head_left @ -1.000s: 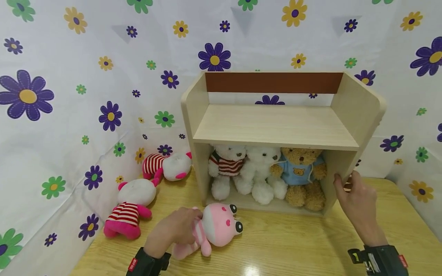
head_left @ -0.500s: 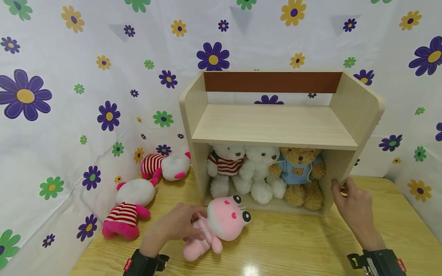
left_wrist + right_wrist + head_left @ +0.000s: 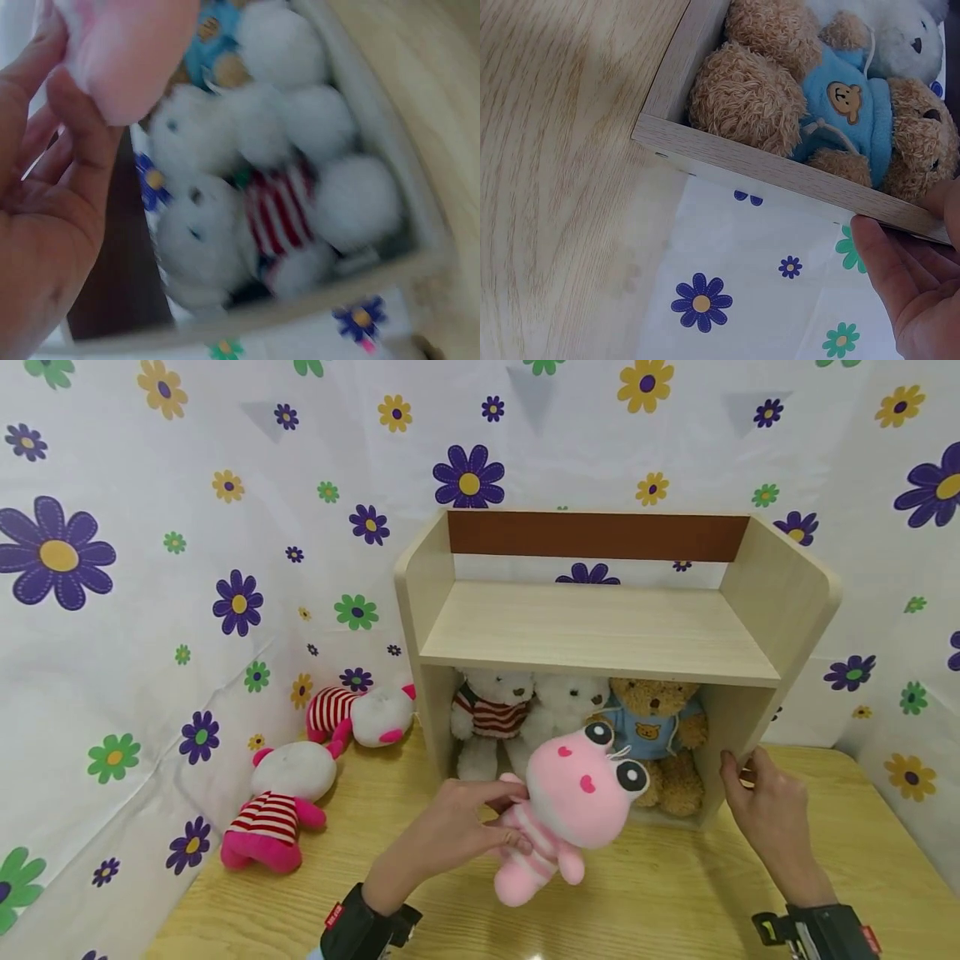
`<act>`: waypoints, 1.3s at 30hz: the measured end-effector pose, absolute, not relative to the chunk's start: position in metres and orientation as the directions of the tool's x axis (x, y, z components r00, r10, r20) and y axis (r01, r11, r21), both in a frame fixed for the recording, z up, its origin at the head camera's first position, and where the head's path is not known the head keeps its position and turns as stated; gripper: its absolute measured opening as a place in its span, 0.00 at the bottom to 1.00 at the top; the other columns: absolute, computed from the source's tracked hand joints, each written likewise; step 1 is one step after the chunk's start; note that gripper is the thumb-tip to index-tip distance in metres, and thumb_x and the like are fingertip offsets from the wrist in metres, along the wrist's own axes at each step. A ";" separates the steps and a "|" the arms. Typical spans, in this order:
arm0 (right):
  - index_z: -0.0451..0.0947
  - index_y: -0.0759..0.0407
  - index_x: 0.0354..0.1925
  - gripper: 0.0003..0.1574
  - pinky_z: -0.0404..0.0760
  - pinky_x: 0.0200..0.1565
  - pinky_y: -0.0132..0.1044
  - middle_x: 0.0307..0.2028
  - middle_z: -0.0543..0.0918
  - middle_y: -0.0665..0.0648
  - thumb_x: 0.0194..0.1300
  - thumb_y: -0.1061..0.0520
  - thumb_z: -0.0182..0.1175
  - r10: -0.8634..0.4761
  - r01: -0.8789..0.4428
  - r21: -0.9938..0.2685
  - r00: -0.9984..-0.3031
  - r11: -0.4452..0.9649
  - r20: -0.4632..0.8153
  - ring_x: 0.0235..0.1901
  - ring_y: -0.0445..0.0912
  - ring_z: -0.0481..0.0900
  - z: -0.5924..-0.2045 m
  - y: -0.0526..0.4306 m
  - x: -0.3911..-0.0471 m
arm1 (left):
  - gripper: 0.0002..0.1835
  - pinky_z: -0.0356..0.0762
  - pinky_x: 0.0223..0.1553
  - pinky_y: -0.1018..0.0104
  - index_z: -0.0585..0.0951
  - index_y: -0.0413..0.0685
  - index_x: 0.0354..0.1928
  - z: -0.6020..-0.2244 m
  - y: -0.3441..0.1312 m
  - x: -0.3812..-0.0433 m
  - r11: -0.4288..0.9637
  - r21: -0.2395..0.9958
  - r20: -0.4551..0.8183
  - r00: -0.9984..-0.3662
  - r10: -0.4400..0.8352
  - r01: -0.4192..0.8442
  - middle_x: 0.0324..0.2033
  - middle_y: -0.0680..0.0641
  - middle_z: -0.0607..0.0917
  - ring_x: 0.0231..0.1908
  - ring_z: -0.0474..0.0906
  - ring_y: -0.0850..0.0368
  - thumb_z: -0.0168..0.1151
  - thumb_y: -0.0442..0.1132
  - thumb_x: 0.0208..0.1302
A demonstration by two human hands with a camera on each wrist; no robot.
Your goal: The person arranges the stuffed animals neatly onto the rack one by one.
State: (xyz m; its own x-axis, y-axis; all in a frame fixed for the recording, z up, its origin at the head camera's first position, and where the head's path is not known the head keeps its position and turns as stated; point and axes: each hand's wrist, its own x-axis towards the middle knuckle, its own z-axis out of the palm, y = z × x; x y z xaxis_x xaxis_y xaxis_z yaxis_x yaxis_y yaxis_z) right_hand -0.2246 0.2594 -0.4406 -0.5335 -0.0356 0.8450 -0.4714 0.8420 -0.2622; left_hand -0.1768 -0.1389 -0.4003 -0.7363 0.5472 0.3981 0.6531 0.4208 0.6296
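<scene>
My left hand [image 3: 468, 822] pinches a pink frog plush [image 3: 581, 785] by its striped body, lifted above the table in front of the shelf. The plush leans to the right, its head hiding part of the toys behind. My right hand [image 3: 772, 818] grips the right side panel of the wooden shelf [image 3: 600, 627]. In the right wrist view, fingers [image 3: 881, 259] lie outside that panel. Inside the lower compartment sit a white bear in a striped shirt [image 3: 495, 718], a plain white plush [image 3: 562, 697] and a brown bear in a blue hoodie [image 3: 645, 735].
Two white-and-magenta plush toys in striped shirts lie left of the shelf: one plush [image 3: 273, 810] nearer, another plush [image 3: 360, 717] by the cloth. The wooden table [image 3: 637, 902] holds everything. A flower-patterned cloth [image 3: 150, 693] hangs behind and at the sides.
My left hand has raised the pink frog plush off the table and carried it right, in front of the lower compartment. My right hand stays on the shelf's side panel.
</scene>
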 end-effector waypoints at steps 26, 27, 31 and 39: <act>0.78 0.78 0.40 0.11 0.81 0.20 0.35 0.25 0.85 0.75 0.57 0.71 0.65 -0.042 -0.496 -0.264 -0.523 0.828 0.851 0.22 0.66 0.86 -0.438 0.259 -0.227 | 0.28 0.82 0.43 0.76 0.83 0.44 0.60 -0.304 -0.041 -0.214 0.231 0.455 0.781 -0.510 0.362 0.860 0.52 0.47 0.89 0.42 0.85 0.66 0.78 0.40 0.57; 0.78 0.78 0.40 0.11 0.81 0.19 0.35 0.25 0.86 0.75 0.57 0.71 0.65 -0.046 -0.496 -0.259 -0.522 0.829 0.852 0.22 0.66 0.86 -0.438 0.259 -0.227 | 0.28 0.82 0.42 0.76 0.82 0.45 0.60 -0.301 -0.038 -0.216 0.232 0.457 0.783 -0.513 0.352 0.858 0.52 0.48 0.89 0.42 0.85 0.66 0.78 0.41 0.57; 0.78 0.78 0.40 0.11 0.80 0.21 0.29 0.26 0.86 0.75 0.58 0.71 0.65 -0.046 -0.489 -0.268 -0.538 0.830 0.841 0.22 0.66 0.86 -0.437 0.259 -0.225 | 0.28 0.82 0.40 0.75 0.80 0.45 0.64 -0.289 -0.028 -0.221 0.222 0.503 0.770 -0.550 0.324 0.835 0.55 0.47 0.88 0.45 0.85 0.64 0.74 0.41 0.63; 0.78 0.78 0.40 0.12 0.73 0.25 0.15 0.26 0.85 0.76 0.58 0.71 0.65 -0.047 -0.489 -0.283 -0.559 0.825 0.828 0.22 0.66 0.86 -0.438 0.259 -0.223 | 0.31 0.83 0.39 0.76 0.71 0.47 0.73 -0.260 -0.018 -0.236 0.253 0.605 0.678 -0.655 0.333 0.755 0.60 0.44 0.82 0.52 0.84 0.56 0.59 0.35 0.67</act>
State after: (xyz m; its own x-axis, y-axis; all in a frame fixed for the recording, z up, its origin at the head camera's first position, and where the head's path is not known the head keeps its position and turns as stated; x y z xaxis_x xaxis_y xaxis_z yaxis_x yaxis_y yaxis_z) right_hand -0.2230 0.2595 -0.4385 -0.5586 -0.0474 0.8281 -0.4892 0.8250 -0.2828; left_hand -0.2359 -0.0180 -0.2595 -0.6549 0.3332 0.6783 0.7552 0.2528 0.6048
